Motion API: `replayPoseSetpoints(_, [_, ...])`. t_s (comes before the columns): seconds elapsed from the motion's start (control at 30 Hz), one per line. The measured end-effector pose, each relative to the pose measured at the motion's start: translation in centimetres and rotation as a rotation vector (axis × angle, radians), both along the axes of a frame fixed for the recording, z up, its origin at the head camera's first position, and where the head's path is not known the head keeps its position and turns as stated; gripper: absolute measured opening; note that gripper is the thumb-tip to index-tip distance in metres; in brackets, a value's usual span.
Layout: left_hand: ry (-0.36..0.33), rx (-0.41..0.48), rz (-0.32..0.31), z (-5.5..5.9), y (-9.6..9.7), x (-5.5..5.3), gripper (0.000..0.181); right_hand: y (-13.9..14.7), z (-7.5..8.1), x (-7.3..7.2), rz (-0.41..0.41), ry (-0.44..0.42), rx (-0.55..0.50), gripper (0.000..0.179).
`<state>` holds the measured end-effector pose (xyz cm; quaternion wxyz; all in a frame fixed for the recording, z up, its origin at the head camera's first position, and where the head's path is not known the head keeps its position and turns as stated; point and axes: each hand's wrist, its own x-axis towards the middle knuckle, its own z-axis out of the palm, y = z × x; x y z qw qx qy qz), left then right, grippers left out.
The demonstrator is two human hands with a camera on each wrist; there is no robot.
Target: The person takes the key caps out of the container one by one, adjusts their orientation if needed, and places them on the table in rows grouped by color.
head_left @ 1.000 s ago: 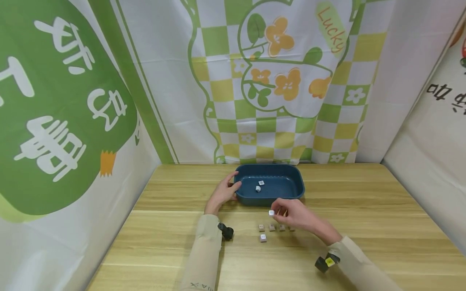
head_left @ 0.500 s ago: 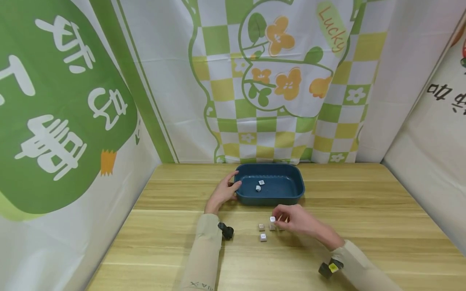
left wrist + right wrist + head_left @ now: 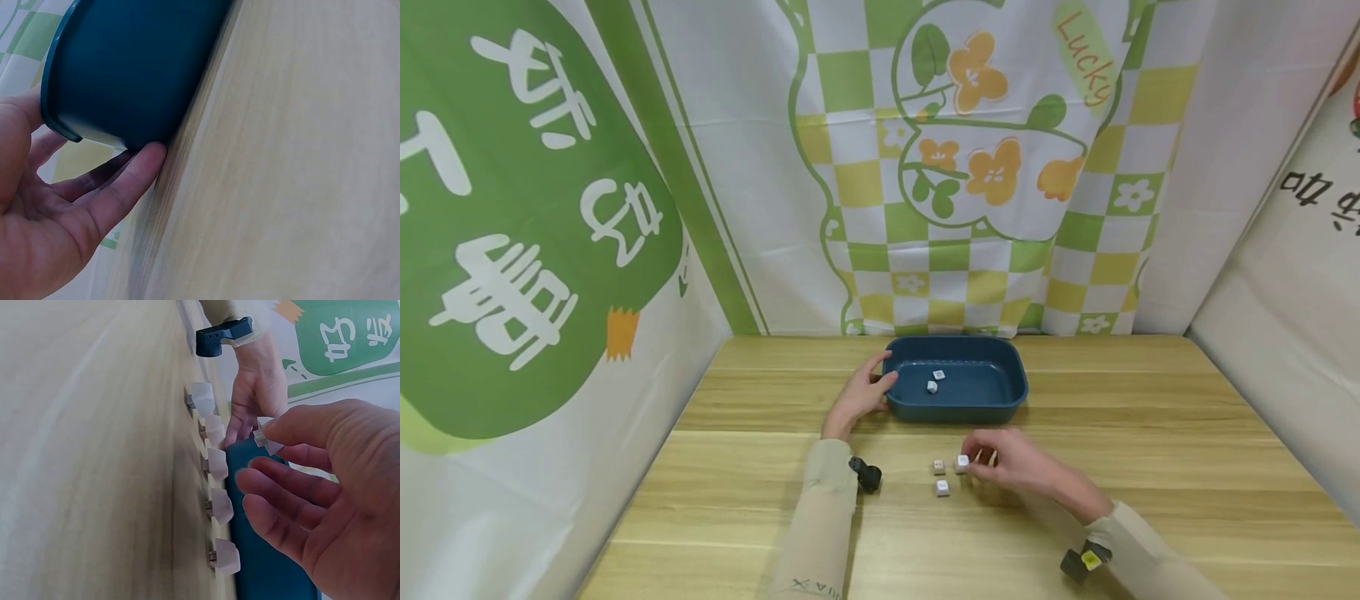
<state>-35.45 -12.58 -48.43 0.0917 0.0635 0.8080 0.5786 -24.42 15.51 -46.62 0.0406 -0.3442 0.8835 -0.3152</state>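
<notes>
My right hand (image 3: 1022, 462) pinches a white keycap (image 3: 269, 439) between thumb and index finger, its other fingers loosely bent. In the right wrist view, a row of several pale keycaps (image 3: 217, 464) stands on the wooden table close beside that hand. The head view shows two of them, a beige keycap (image 3: 938, 467) and a white keycap (image 3: 942, 488), left of the hand; the rest are hidden by it. At the left end of a dark blue rectangular tub (image 3: 955, 413), my left hand (image 3: 852, 406) grips the rim and outer wall, fingertips near its base (image 3: 153, 153).
Inside the tub lie two white keycaps (image 3: 932, 387), one of them tipped over. Printed cloth (image 3: 760, 167) hangs behind the table (image 3: 737, 517) and along both sides. A black wrist camera (image 3: 866, 475) sits on the left sleeve.
My right hand has come down and toward me with the keycap, from near the tub's front wall to the keycaps on the table. My left hand and the tub have stayed put.
</notes>
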Motion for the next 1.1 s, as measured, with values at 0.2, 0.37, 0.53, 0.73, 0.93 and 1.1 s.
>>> replayPoseSetpoints(0.2, [0.014,0.001,0.004,0.1,0.0,-0.3,0.054,0.0,-0.3,0.3,-0.009,0.009,-0.008,0.010])
replayPoseSetpoints(0.37, [0.013,0.000,-0.001,0.1,0.0,-0.3,0.054,0.0,-0.6,0.6,-0.002,-0.035,-0.016,0.011])
replayPoseSetpoints(0.53, [0.001,0.014,-0.002,-0.1,-0.1,-0.4,0.055,-0.1,-1.1,0.8,0.011,-0.055,-0.022,0.011])
replayPoseSetpoints(0.73, [-0.001,0.033,-0.005,-0.2,-0.2,-0.4,0.055,-0.2,-1.7,1.0,0.007,-0.072,0.001,0.013])
replayPoseSetpoints(0.93, [-0.007,0.021,0.003,-0.1,0.0,-0.2,0.054,-0.3,-2.2,1.1,0.018,-0.063,0.030,0.012])
replayPoseSetpoints(1.1, [-0.010,0.022,0.005,0.0,0.0,-0.1,0.054,-0.2,-2.4,1.1,0.014,-0.072,0.043,0.012])
